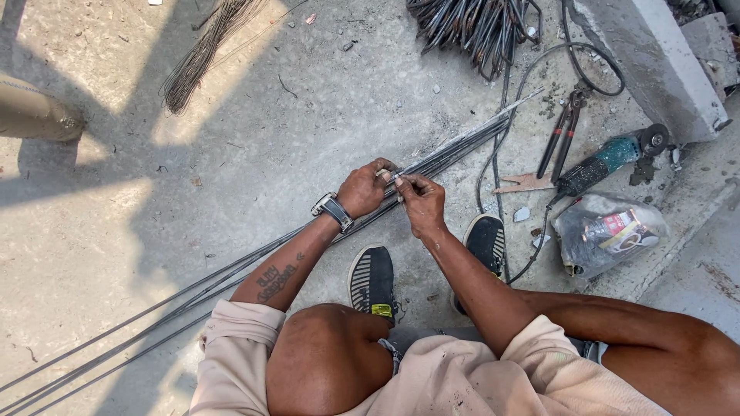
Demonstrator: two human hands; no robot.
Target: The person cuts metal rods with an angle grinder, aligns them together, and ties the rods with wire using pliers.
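steel rods (231, 273), thin and grey, lie bundled on the concrete floor (254, 115) and run as one long diagonal from the lower left corner of the head view up to the upper right, where their ends fan out a little near a black cable (493, 166). both hands meet on the bundle about two thirds of the way up that line. the left hand (364, 189), with a watch (333, 209) on its wrist, is clenched over the rods from the left side; the right hand (422, 204) comes in from the lower right and pinches something small and pale at the bundle, likely a tie wire, though it is too small to tell. the two hands touch or nearly touch, thumbs toward each other, so neither is clearly nearer; the long stretch of rod trails away down-left of the grip and the short stretch up-right. two black shoes (371, 279) sit just below the hands, the rods passing in front of the toes. to the right lie long-handled cutters (561, 132), a teal grinder (609, 160) and a plastic bag (609, 231), beside a concrete block (655, 62). more wire (202, 54) lies at the top left and a heap of bent rods (474, 23) at the top.
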